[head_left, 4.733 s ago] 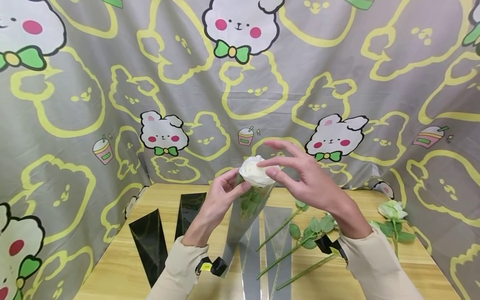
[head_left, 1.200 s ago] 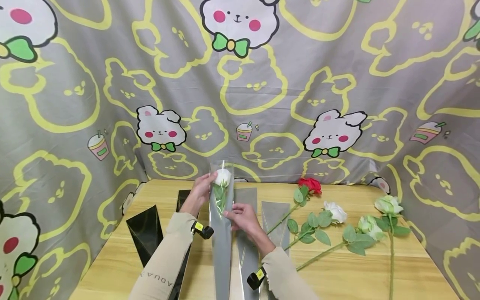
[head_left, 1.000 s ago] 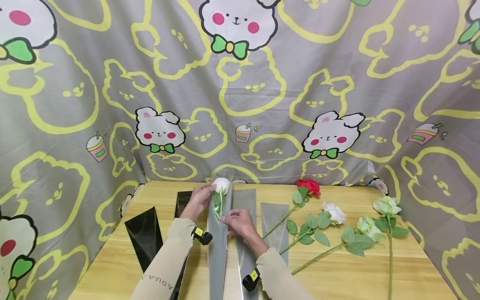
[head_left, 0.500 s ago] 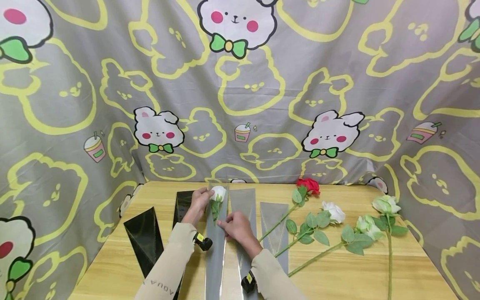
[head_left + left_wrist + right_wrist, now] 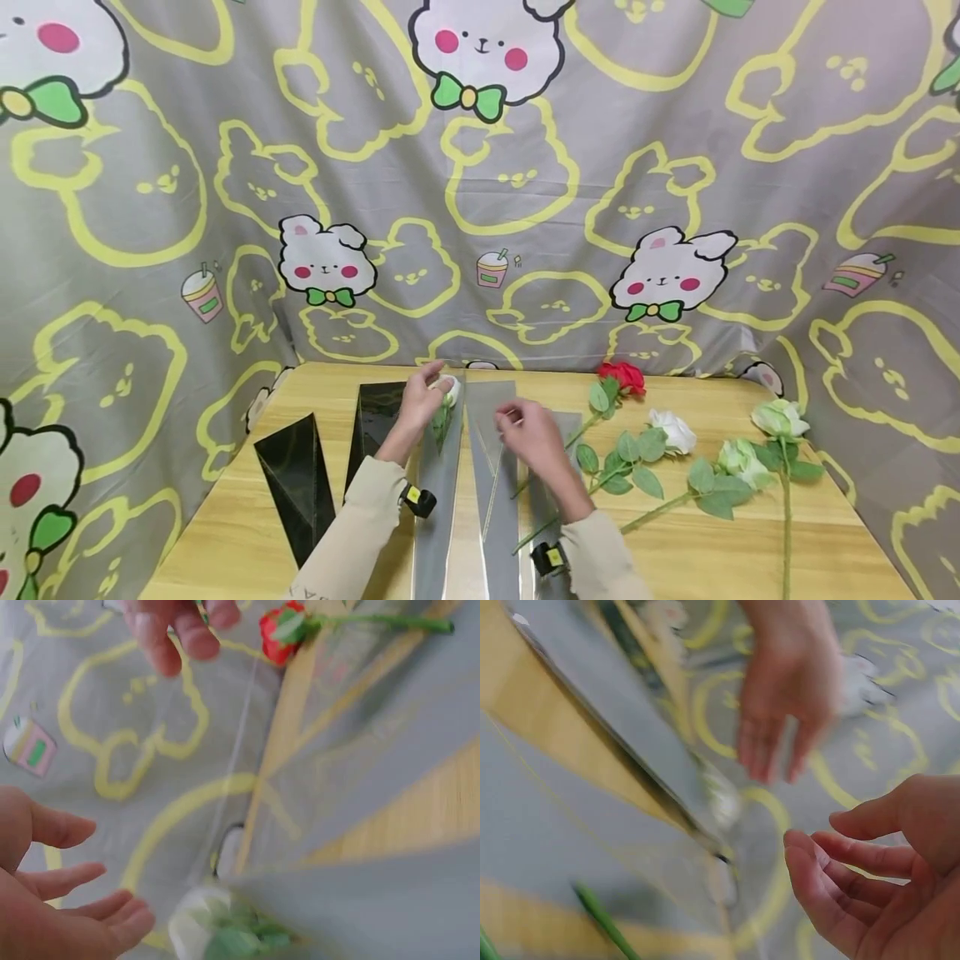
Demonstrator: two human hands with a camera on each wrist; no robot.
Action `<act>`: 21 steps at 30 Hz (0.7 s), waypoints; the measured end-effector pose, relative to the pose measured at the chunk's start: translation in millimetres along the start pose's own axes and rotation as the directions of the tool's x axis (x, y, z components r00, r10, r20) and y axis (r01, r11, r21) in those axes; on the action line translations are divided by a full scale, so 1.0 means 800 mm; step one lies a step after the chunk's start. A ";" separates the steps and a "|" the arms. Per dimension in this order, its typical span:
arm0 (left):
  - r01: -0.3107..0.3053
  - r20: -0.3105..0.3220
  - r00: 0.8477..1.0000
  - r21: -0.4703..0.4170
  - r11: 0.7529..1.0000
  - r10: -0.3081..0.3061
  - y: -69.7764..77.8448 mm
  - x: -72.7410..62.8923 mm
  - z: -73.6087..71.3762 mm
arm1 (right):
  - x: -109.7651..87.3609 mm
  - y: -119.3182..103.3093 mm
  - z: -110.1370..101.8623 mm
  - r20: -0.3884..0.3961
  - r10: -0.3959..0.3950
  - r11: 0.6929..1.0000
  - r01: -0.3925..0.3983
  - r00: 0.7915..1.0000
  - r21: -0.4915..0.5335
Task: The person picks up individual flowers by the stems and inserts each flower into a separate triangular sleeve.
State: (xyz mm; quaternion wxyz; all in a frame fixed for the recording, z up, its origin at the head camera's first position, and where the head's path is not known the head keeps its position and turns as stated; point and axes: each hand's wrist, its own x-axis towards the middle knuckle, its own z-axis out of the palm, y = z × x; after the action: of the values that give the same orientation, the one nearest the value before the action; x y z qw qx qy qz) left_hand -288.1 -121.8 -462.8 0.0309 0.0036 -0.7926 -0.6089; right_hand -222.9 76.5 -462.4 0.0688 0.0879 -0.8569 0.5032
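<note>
A white rose (image 5: 447, 392) lies inside a clear-fronted grey flower sleeve (image 5: 437, 525), flat on the table. Over the sleeve's far end is my left hand (image 5: 422, 404); its fingers are spread and look apart from the flower in the left wrist view, where the rose (image 5: 196, 924) shows below the fingers. My right hand (image 5: 532, 433) hovers to the right, above the other grey sleeves. With fingers loosely bent and nothing between them, the right hand (image 5: 885, 877) faces the left hand (image 5: 791, 697) in the right wrist view.
Two more grey sleeves, one (image 5: 498, 492) beside the filled one, lie on the wooden table (image 5: 675, 567). Black sleeves (image 5: 300, 483) are at left. To the right lie a red rose (image 5: 622, 377), a white rose (image 5: 672, 432) and two pale green roses (image 5: 738, 462). A patterned curtain (image 5: 540, 192) hangs behind.
The sleeve with the white rose, earlier held up between both hands, was lowered onto the table. Both hands have since let go, and the right hand has moved off to the right.
</note>
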 end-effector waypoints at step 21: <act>-0.028 0.118 0.992 0.534 0.845 -0.042 -0.008 -0.044 0.111 | -0.010 0.100 -0.107 -0.332 0.227 0.947 -0.287 0.916 -0.144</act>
State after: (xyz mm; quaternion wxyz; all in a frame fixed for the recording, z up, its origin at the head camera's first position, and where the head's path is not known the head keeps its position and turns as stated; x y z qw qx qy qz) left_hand -257.8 -36.1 -493.2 -0.0234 -0.0233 -0.9311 -0.3632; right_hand -230.3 189.8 -490.5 0.1442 -0.1132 -0.8833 0.4315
